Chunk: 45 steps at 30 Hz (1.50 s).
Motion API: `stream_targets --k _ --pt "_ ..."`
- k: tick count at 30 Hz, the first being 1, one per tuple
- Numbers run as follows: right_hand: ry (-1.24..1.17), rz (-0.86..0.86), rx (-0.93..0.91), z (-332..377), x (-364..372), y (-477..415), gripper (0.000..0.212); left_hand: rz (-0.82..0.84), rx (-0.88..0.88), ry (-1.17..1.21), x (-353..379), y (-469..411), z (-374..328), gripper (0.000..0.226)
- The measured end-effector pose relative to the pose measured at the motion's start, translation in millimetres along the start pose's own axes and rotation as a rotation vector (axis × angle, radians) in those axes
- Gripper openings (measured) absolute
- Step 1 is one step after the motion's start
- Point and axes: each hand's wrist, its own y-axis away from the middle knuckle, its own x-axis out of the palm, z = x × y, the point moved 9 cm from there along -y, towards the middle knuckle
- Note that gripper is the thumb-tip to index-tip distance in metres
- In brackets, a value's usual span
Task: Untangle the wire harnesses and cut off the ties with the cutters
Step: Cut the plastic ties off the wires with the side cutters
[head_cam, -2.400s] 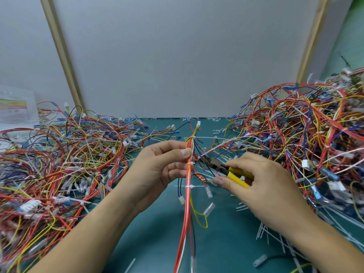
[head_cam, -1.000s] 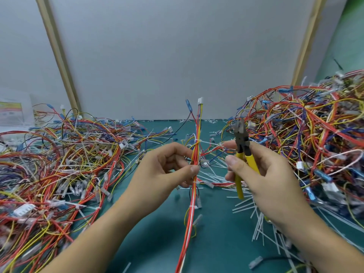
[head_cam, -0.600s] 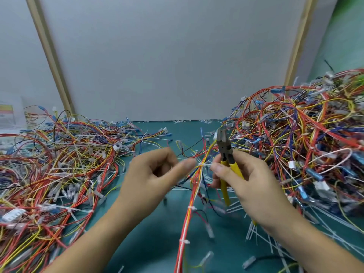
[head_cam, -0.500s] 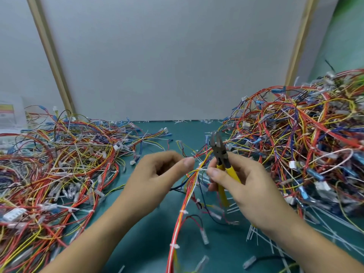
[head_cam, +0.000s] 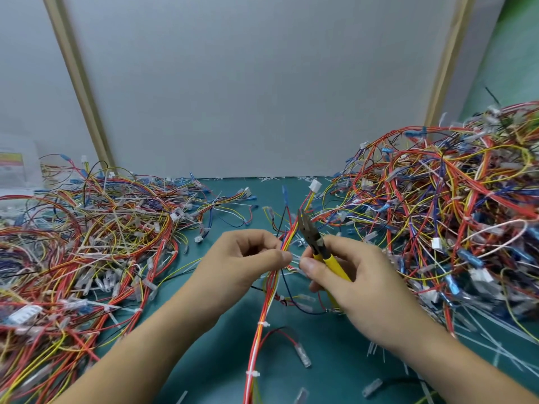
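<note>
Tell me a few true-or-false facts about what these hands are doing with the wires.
1. The right hand holds the cutters. True.
2. The cutters have red handles. False: the handles are yellow.
3. The left hand pinches the harness. True.
4. Every tie is off the harness. False: white ties wrap it below the hands.
5. Loose wires are heaped on one side only. False: there is a left pile and a right pile.
</note>
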Motion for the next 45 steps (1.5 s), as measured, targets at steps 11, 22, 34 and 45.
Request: stream_targets --k 11,22,34,45 --pt "0.021 -0.090 0.016 -2.0 -12.4 0.9 0.010 0.137 0.016 -0.053 8.1 2.2 -2.0 0.012" --pt "-0.061 -0.223 0.000 4.8 -25.7 2.4 0.025 -0.041 0.077 0.086 -10.6 -1.4 -3.7 0.013" --pt "-0.162 0.102 0.278 -13.5 7.3 9.0 0.045 -0.183 0.208 0.153 -26.7 1.3 -16.1 0.031" --pt "0.014 0.108 0.239 -8.0 3.5 8.8 0.029 -0.112 0.224 0.223 -15.2 4.3 -20.7 0.036"
